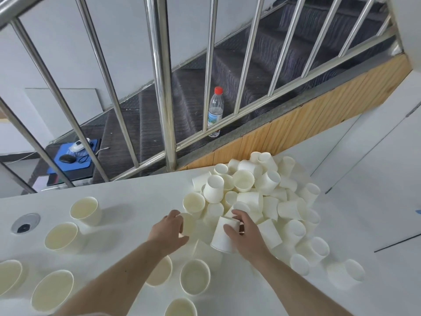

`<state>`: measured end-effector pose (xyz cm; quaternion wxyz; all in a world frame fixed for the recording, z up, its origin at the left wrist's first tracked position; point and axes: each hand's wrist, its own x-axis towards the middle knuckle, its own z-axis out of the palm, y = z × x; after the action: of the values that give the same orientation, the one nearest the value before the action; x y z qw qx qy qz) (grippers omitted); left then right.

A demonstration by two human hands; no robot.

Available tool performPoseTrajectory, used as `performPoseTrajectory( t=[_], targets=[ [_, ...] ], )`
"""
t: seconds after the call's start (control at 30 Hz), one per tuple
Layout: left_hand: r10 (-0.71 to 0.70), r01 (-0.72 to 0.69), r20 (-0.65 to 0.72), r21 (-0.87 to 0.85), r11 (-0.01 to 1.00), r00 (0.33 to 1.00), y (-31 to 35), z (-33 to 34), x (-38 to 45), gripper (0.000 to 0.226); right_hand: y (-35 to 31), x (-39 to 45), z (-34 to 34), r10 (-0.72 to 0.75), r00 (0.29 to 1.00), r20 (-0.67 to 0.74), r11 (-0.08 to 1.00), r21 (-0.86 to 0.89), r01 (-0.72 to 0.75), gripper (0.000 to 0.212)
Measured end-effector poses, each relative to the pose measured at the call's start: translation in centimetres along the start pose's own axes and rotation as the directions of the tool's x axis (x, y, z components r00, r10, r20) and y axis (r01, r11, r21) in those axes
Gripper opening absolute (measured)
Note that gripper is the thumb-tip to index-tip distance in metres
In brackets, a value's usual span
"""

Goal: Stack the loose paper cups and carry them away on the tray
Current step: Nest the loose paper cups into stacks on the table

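A heap of loose white paper cups [257, 195] lies jumbled on the white table [141, 201], right of centre. My right hand [245, 233] grips an upturned cup [222, 237] at the heap's near edge, fingers curled over its base. My left hand [167, 231] holds another cup [188, 224] just left of it, thumb and fingers round its side. Several upright cups [85, 210] stand spread over the left and near part of the table. No tray is in view.
A steel stair railing [161, 83] runs along the table's far edge, with dark stairs behind and a red-capped water bottle [215, 110] on a step. A round cable port [25, 223] sits in the table at far left. White cabinet panels stand at right.
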<state>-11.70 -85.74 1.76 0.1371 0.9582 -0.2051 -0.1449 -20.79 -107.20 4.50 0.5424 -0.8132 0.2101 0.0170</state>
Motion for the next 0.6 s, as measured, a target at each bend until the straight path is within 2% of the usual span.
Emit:
performPoseTrajectory(
  t=[0.13,0.23,0.4,0.5,0.6],
  targets=[
    [-0.068,0.069,0.063,-0.007,0.998,0.996,-1.2,-0.1,-1.0,0.031,-1.1,0.5,1.1,0.144,0.989,0.022,0.959,0.243,-0.146,0.033],
    [-0.075,0.079,0.068,-0.058,0.995,0.995,-1.4,-0.4,-1.5,0.042,-1.6,0.9,1.4,0.215,0.974,0.072,0.913,0.340,-0.227,0.033],
    [0.046,-0.061,-0.083,-0.178,0.982,0.995,-0.2,-1.3,-1.8,0.070,-2.3,1.5,2.0,0.352,0.920,0.174,0.756,0.527,-0.389,0.029],
    [0.117,-0.149,-0.119,-0.311,0.939,0.986,1.5,-1.8,-2.1,0.090,-2.8,1.5,2.6,0.404,0.889,0.215,0.616,0.655,-0.438,0.024],
    [0.133,-0.191,-0.162,-0.427,0.884,0.978,3.1,-1.8,-2.5,0.093,-3.5,1.3,2.8,0.393,0.874,0.286,0.480,0.747,-0.460,0.027]
  ],
)
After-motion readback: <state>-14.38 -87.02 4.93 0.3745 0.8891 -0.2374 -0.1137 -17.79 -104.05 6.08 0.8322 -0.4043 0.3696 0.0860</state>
